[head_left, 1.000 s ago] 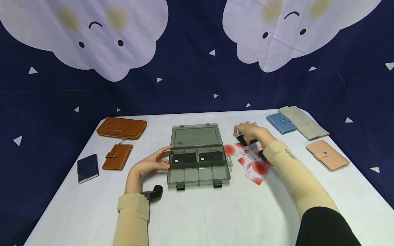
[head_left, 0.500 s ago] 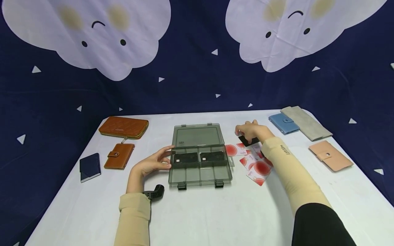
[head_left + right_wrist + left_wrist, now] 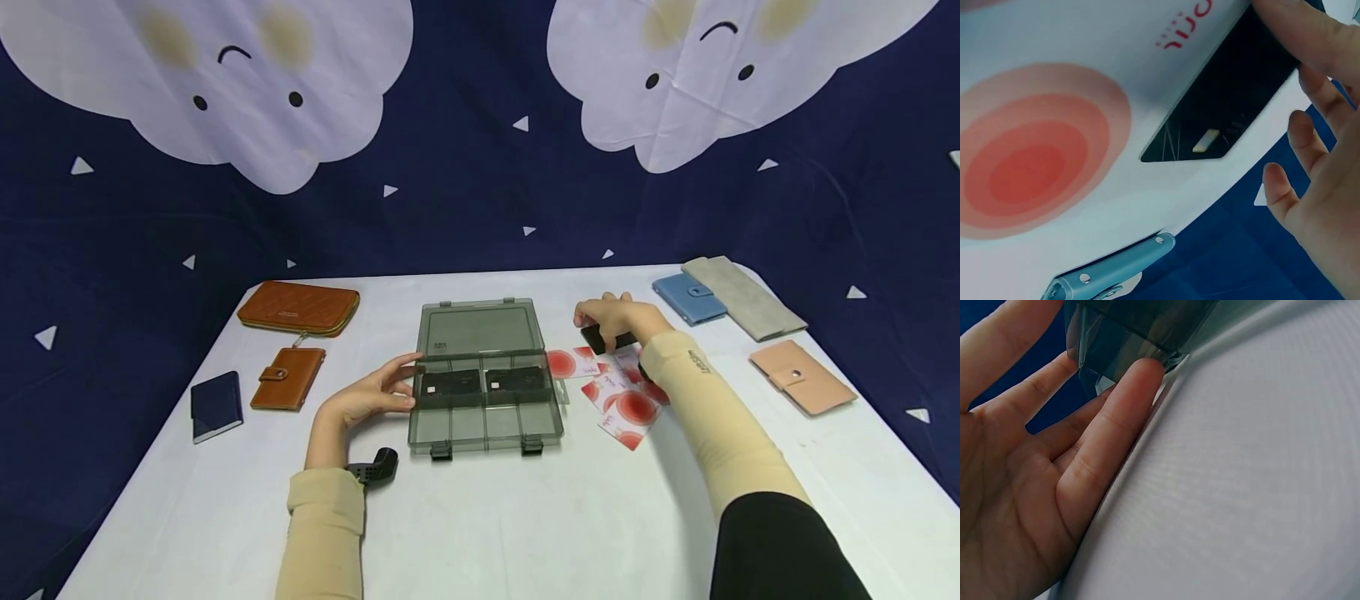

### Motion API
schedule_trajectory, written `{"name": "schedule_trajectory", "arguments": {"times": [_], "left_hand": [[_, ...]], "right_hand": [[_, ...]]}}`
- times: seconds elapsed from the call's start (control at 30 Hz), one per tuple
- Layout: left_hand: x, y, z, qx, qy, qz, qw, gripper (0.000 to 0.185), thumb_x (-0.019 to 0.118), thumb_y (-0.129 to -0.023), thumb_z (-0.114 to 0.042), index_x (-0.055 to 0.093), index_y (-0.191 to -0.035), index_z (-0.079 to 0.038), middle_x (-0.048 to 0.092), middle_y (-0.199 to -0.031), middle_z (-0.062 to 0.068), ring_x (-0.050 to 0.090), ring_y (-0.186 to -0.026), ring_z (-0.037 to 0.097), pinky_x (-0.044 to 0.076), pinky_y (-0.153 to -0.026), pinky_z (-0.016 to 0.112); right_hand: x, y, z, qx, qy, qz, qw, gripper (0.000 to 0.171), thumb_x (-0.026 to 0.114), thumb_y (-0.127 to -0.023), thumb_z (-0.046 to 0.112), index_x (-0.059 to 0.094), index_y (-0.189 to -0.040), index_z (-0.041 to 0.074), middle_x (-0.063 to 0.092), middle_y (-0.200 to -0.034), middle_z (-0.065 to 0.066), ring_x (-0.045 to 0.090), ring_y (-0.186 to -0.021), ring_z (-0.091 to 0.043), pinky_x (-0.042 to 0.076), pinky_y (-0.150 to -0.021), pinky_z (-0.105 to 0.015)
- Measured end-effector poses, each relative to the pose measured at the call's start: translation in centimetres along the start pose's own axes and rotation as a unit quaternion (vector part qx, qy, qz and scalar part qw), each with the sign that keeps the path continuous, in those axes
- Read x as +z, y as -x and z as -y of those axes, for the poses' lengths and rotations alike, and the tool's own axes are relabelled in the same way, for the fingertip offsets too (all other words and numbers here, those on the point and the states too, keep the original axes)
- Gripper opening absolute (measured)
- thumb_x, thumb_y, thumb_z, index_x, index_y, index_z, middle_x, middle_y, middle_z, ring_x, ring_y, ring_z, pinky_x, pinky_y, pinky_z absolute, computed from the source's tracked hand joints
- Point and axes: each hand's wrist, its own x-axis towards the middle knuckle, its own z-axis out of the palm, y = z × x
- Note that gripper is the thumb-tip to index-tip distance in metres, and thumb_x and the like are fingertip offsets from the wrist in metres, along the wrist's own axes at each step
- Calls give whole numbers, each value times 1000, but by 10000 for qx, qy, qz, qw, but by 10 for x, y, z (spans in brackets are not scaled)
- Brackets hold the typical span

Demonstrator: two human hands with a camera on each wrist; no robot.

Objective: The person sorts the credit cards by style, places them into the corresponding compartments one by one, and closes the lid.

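Note:
An open grey-green clear plastic box (image 3: 485,425) with dividers lies mid-table. Two black cards (image 3: 450,383) with gold chips stand in its compartments. At the box's left side my left hand (image 3: 369,398) rests with fairly straight fingers; in the left wrist view the fingertips (image 3: 1147,372) are right at its wall. My right hand (image 3: 613,318) pinches a black chip card (image 3: 596,337) between thumb and fingers, beside the box. In the right wrist view the thumb lies over one end of this card (image 3: 1235,94), and the other fingers are spread behind it.
Several red-and-white cards (image 3: 633,408) lie overlapping right of the box. Far right are a blue card holder (image 3: 688,298), a grey wallet (image 3: 746,300) and a pink one (image 3: 801,377). Leftward lie a brown zip wallet (image 3: 296,308), a brown card holder (image 3: 288,379) and a navy booklet (image 3: 216,406).
My right hand has tilted the black card up slightly and shifted a little to the right. The left hand stays at the box's side.

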Motion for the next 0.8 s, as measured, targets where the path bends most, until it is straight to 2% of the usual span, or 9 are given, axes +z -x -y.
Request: {"name": "schedule_trajectory", "arguments": {"times": [0.13, 0.23, 0.37, 0.47, 0.63, 0.73, 0.8], "left_hand": [[-1, -1, 0, -22, -3, -3, 10000, 83, 68, -81, -5, 19, -148, -18, 19, -148, 18, 51, -97, 16, 44, -83, 32], [-1, -1, 0, -7, -7, 18, 10000, 84, 68, -81, -6, 19, -148, -17, 18, -148, 19, 51, -96, 16, 44, -83, 31], [-2, 0, 1, 58, -2, 50, 10000, 84, 68, -82, -7, 17, -148, -15, 16, -149, 22, 51, -95, 15, 45, -82, 30], [-2, 1, 1, 74, -14, 55, 10000, 85, 69, -81, -7, 17, -148, -15, 15, -149, 22, 51, -95, 15, 45, -82, 30], [-2, 2, 1, 93, -87, 41, 9999, 87, 71, -80, -8, 17, -148, -16, 14, -150, 21, 51, -96, 16, 45, -83, 31], [-1, 2, 0, 87, -65, 31, 9999, 87, 71, -80, -9, 18, -148, -16, 15, -150, 21, 50, -97, 17, 45, -83, 31], [-1, 2, -1, 63, -44, 17, 10000, 86, 70, -80, -9, 18, -148, -16, 14, -150, 20, 50, -97, 16, 44, -83, 31]], "right_hand": [[-1, 1, -1, -264, 567, -325, 9975, 50, 83, -57, 3, 63, -101, 15, 53, -104, -9, 42, -94, -28, 29, -77, -45], [-1, 2, -4, -368, 636, -660, 9951, 39, 83, -62, 13, 66, -97, 13, 54, -101, -8, 44, -92, -28, 28, -74, -45], [-3, 3, -5, -560, -113, -1158, 9916, 21, 80, -66, 13, 63, -78, 13, 59, -82, -2, 47, -79, -24, 22, -72, -43], [-7, 4, -1, -654, -559, -1664, 9823, 22, 79, -68, 11, 57, -73, 15, 59, -73, 1, 49, -71, -21, 24, -73, -42], [-16, 10, 20, -752, -1484, -2487, 9542, 23, 77, -72, 9, 58, -85, 10, 64, -84, -8, 55, -78, -24, 38, -73, -39], [-20, 16, 34, -917, -2067, -2596, 9389, 26, 75, -75, 7, 59, -95, 7, 65, -90, -14, 59, -81, -27, 44, -71, -37], [-22, 20, 43, -1073, -2254, -2582, 9333, 30, 74, -76, 6, 60, -102, 7, 65, -92, -13, 59, -83, -26, 45, -71, -36]]}}
